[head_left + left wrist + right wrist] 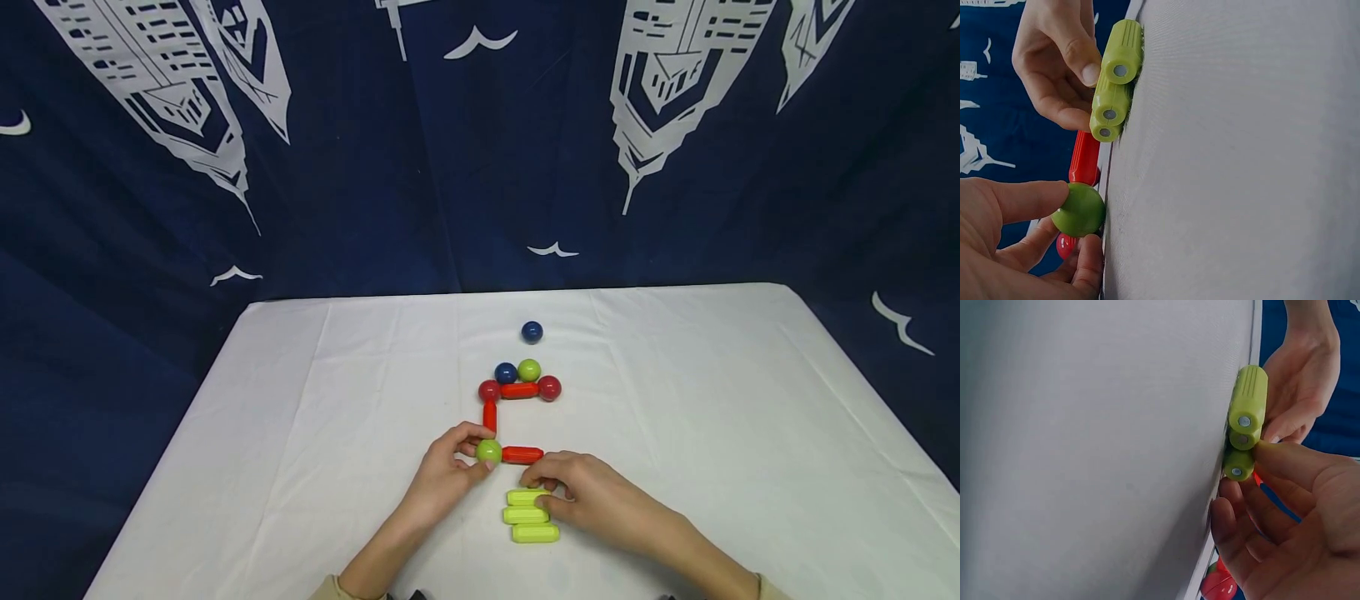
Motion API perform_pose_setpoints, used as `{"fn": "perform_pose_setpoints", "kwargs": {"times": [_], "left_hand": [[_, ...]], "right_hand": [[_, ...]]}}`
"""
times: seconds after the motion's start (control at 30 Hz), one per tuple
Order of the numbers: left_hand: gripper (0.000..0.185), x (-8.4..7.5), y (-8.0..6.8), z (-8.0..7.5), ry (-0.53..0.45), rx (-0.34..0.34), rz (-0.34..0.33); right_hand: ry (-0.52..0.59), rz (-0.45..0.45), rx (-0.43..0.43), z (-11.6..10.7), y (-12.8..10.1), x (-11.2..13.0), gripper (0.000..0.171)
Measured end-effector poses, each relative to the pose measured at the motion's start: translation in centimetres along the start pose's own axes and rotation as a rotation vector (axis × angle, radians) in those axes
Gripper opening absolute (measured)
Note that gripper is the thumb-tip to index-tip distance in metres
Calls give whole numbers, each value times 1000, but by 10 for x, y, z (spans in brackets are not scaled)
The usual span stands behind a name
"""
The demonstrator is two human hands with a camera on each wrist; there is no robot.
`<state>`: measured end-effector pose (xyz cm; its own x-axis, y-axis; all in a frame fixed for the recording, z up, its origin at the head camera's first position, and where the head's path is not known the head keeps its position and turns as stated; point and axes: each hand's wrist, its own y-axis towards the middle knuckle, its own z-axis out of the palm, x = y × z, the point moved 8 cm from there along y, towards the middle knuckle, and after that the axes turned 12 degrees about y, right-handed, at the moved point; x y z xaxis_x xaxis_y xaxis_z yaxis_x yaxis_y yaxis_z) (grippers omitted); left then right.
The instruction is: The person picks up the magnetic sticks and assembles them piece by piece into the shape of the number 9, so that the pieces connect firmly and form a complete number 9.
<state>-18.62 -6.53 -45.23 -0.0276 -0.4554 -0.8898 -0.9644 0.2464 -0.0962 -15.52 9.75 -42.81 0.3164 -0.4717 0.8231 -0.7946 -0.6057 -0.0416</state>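
My left hand (444, 473) grips a light green ball (489, 451) between thumb and fingers. One red magnetic rod (490, 419) runs from that ball back to a red ball (489, 391); another red rod (522, 455) extends from it to the right. My right hand (592, 497) is at the stack-like row of light green rods, its thumb and fingertips pinching the farthest green rod (1239, 464). Beside it lie a middle green rod (526, 515) and a nearest green rod (536, 533), with metal discs showing in their ends.
Farther back, a red rod (519, 391) joins the red ball to a second red ball (550, 388). Behind it sit a blue ball (506, 373) and a green ball (529, 370), with another blue ball (532, 332) beyond. White cloth covers the table (360, 375); a dark blue curtain (360, 208) hangs behind.
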Motion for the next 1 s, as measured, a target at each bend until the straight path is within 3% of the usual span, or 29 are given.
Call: {"fn": "perform_pose_setpoints", "kwargs": {"times": [0.3, 0.5, 0.77, 0.87, 1.0], "left_hand": [[31, -1, 0, 0, 26, -4, 13], [30, -2, 0, -1, 46, -2, 9], [32, -2, 0, -1, 16, -4, 18], [32, -1, 0, 0, 11, -2, 10], [31, 2, 1, 1, 33, 4, -9]], "right_hand": [[14, -3, -43, -4, -4, 2, 22], [49, 23, 28, 3, -4, -1, 24], [-38, 71, 41, 6, -1, -1, 26], [25, 55, 24, 2, -4, 0, 28], [224, 54, -12, -12, -8, -5, 31]]}}
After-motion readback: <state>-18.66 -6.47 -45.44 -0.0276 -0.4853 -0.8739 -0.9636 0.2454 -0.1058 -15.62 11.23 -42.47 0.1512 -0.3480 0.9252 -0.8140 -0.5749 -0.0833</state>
